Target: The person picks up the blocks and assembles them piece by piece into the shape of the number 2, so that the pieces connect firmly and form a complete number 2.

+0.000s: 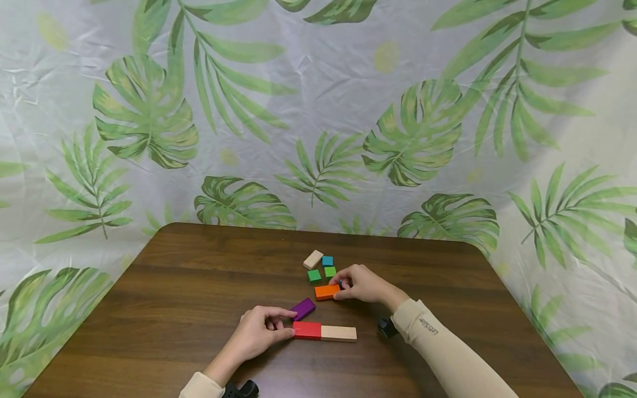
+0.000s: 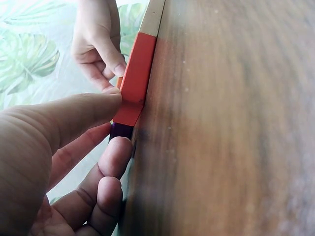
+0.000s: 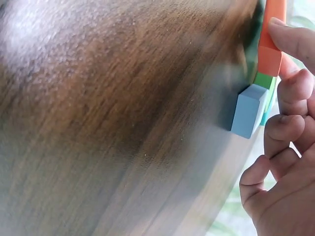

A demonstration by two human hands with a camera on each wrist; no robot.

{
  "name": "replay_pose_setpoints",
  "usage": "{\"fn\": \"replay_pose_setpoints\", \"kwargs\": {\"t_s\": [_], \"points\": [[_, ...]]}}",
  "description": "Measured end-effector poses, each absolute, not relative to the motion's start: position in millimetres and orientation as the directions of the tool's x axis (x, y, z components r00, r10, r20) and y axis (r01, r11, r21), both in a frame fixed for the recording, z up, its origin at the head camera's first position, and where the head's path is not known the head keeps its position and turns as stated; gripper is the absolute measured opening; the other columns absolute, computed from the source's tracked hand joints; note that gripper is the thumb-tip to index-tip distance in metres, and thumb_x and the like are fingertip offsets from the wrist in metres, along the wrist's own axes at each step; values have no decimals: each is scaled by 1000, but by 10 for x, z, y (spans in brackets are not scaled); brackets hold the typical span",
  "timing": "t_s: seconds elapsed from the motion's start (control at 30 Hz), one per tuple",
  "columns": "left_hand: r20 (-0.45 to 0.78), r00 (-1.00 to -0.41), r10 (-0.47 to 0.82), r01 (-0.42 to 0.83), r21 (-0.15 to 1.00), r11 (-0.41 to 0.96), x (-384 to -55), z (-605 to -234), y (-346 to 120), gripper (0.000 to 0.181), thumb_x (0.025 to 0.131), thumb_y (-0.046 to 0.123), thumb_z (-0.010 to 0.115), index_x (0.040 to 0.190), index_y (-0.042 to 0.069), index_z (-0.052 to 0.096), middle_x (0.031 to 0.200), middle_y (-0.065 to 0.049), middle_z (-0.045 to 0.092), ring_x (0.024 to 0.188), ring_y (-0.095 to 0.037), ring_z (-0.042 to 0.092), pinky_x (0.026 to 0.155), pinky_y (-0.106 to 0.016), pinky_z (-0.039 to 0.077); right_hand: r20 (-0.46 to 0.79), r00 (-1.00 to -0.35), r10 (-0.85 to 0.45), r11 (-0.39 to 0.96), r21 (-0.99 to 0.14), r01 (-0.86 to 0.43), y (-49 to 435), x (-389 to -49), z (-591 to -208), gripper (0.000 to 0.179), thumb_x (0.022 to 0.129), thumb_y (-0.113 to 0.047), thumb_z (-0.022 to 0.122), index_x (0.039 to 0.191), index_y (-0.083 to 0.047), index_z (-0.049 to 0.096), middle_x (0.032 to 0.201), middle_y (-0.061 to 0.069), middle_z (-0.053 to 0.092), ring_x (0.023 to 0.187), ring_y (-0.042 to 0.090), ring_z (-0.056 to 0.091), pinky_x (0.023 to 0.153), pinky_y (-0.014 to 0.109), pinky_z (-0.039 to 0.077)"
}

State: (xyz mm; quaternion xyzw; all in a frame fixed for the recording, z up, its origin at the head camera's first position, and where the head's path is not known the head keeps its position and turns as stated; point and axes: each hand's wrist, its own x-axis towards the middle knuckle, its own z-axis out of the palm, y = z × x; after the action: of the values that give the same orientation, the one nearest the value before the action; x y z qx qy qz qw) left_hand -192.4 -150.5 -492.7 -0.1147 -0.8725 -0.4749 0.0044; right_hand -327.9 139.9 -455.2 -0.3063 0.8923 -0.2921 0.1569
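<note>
In the head view my left hand reaches its thumb to the left end of a red block. Its index fingertip touches a purple block lying slantwise just behind. A plain wooden block abuts the red one end to end. Between thumb and index finger, my right hand pinches the right end of an orange block. Beneath the right hand's fingers a blue block stands on the table, mostly hidden in the head view.
Behind the orange block lie a green block, a light green block, a teal block and another plain wooden block. The brown wooden table ends at a leaf-patterned cloth.
</note>
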Motion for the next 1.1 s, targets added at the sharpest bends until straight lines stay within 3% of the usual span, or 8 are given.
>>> {"fn": "replay_pose_setpoints", "kwargs": {"t_s": [0.53,1.1], "points": [[112,-973,200,201,836,510,-1918,-4925,-1514,28,83,25,93,110,22,85,73,10,66,59,1,47,55,-20,36,-119,-734,-669,626,-623,-470,1360,-3252,-4546,25,97,-17,81,120,-7,78,67,-6,45,63,8,38,64,20,34],[112,-974,198,200,837,509,-1917,-4937,-1511,29,83,25,93,111,22,85,73,9,66,58,1,47,53,-20,36,-114,-700,-705,620,-577,-532,1284,-3273,-4542,27,98,-17,80,125,-15,80,72,-6,45,65,8,40,64,21,32]]}}
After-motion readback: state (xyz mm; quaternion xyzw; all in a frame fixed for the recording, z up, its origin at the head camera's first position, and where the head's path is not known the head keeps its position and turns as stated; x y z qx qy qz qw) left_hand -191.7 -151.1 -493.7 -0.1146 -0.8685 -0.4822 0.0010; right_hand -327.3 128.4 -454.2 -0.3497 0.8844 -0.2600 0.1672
